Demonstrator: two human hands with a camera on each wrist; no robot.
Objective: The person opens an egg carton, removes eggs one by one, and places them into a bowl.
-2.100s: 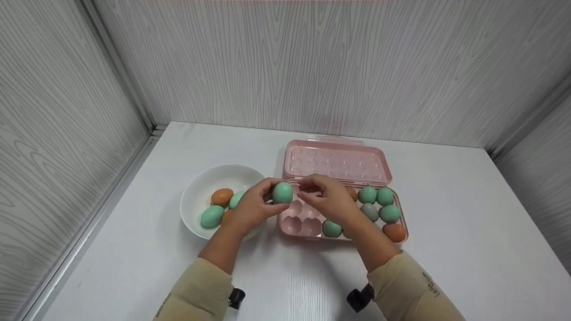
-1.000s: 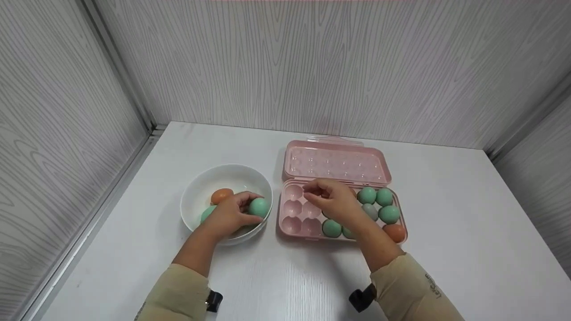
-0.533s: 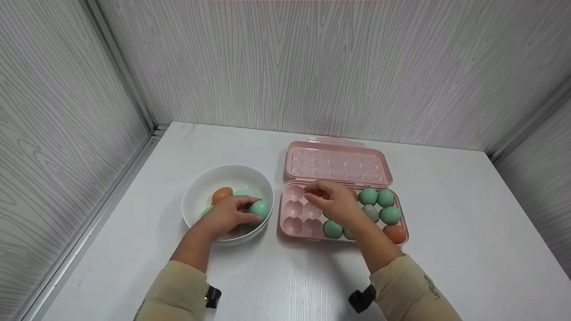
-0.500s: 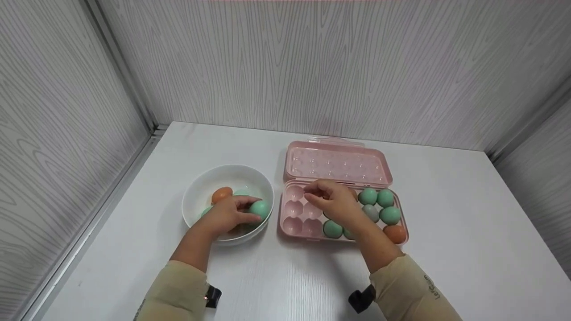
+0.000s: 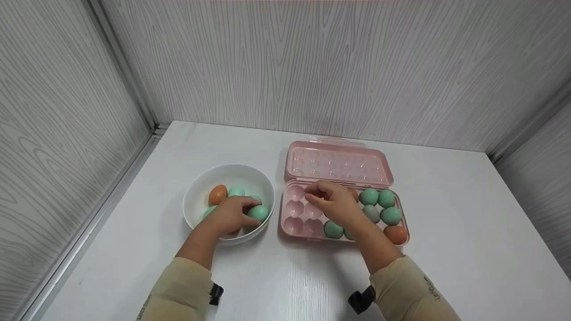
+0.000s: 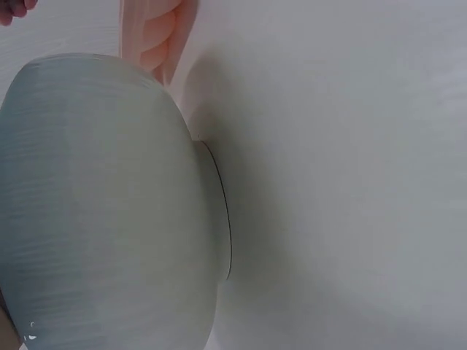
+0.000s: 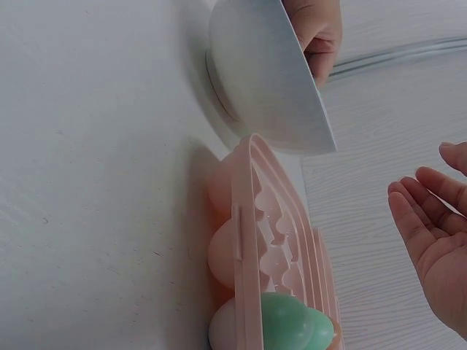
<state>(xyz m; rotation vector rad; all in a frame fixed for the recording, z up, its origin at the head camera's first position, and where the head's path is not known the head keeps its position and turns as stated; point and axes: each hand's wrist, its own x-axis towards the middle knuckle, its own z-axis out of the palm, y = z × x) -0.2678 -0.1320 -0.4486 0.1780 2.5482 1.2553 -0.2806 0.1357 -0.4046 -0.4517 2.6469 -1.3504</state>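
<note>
In the head view my left hand (image 5: 232,216) reaches into the white bowl (image 5: 194,183), its fingers and thumb around a green egg (image 5: 257,213) near the bowl's right side. An orange egg (image 5: 218,195), a green egg (image 5: 236,191) and others lie beside it, some hidden under the hand. My right hand (image 5: 334,200) hovers over the pink egg carton (image 5: 308,239) with fingers loosely bent and nothing in them. The right wrist view shows the same hand (image 7: 441,240) above the carton (image 7: 252,240). Only the bowl's outside (image 6: 109,204) fills the left wrist view.
The carton's lid (image 5: 339,165) lies folded back behind its base. Green, grey and orange eggs fill the right part, including an orange egg (image 5: 395,234) at the corner; hollows at the left (image 5: 293,225) show bare. A white panel (image 5: 312,67) stands behind the table.
My left hand has carried a green egg from above the carton back left and down into the bowl. Eggs there have shifted, the orange one turning. My right hand stays nearly still.
</note>
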